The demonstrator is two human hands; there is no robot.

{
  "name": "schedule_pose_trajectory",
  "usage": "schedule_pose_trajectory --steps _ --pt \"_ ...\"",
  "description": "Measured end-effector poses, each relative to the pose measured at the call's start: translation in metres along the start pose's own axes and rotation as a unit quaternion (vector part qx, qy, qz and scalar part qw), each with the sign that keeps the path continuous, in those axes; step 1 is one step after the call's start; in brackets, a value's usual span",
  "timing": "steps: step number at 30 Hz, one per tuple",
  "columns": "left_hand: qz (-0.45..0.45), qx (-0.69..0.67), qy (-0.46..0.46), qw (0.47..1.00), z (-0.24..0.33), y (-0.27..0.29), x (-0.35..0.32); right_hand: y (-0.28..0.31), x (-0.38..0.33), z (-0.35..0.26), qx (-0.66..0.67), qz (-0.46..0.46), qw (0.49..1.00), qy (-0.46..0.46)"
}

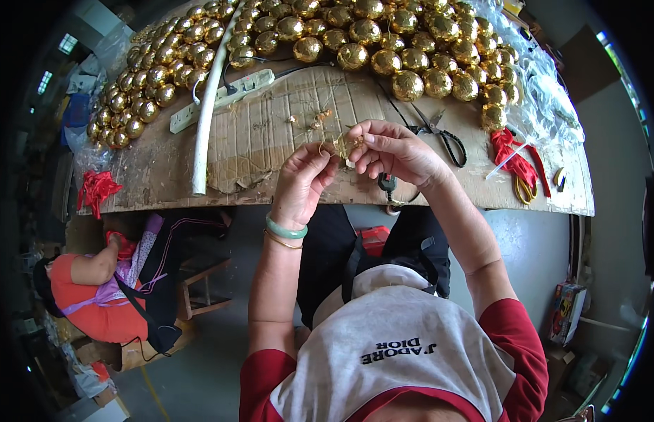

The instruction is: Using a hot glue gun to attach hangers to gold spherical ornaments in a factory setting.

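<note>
Over the near part of the table, my left hand [302,184] pinches a thin gold cord [337,145] between thumb and fingertips. My right hand [404,151] is close beside it, thumb and forefinger closed on a small gold piece [358,142] at the cord's other side. Its exact kind is too small to make out. Small orange-gold scraps [320,119] lie just beyond my hands on a worn cardboard sheet [263,133]. Black-handled scissors [450,144] rest to the right of my right hand, blades apart.
Many shiny gold balls [353,56] cover the far table. A white pipe [209,133] and a power strip [253,83] lie left. Red ribbon [511,153] and clear plastic [548,91] are right. A black corded device [387,184] is near the edge. Another person [95,292] sits at left.
</note>
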State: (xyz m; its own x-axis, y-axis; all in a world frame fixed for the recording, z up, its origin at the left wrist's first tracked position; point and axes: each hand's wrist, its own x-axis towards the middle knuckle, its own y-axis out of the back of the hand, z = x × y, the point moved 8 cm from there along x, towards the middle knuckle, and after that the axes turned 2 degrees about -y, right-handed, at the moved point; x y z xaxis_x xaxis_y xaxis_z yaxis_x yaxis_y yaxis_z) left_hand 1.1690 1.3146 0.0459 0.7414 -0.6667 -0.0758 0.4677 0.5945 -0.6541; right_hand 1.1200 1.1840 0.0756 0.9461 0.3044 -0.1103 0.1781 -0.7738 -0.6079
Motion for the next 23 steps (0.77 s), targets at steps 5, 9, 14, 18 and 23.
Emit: schedule_pose_trajectory --steps 5,9,14,18,23 --pt "0.018 -0.031 -0.013 0.999 0.002 0.014 0.000 -0.002 0.003 -0.003 -0.021 0.016 1.000 0.001" --pt "0.015 -0.027 -0.015 0.999 0.008 0.012 -0.002 -0.002 0.007 -0.002 -0.029 0.016 0.999 0.001" --pt "0.008 -0.032 -0.015 0.999 0.013 0.012 -0.005 -0.003 0.011 -0.006 -0.035 0.026 0.999 0.011" --pt "0.029 -0.049 -0.034 0.998 0.019 0.020 -0.007 0.002 0.013 -0.011 -0.014 0.031 0.999 0.034" --pt "0.020 -0.061 -0.047 0.997 0.023 0.022 -0.008 0.010 0.013 -0.014 -0.017 0.043 0.997 0.054"
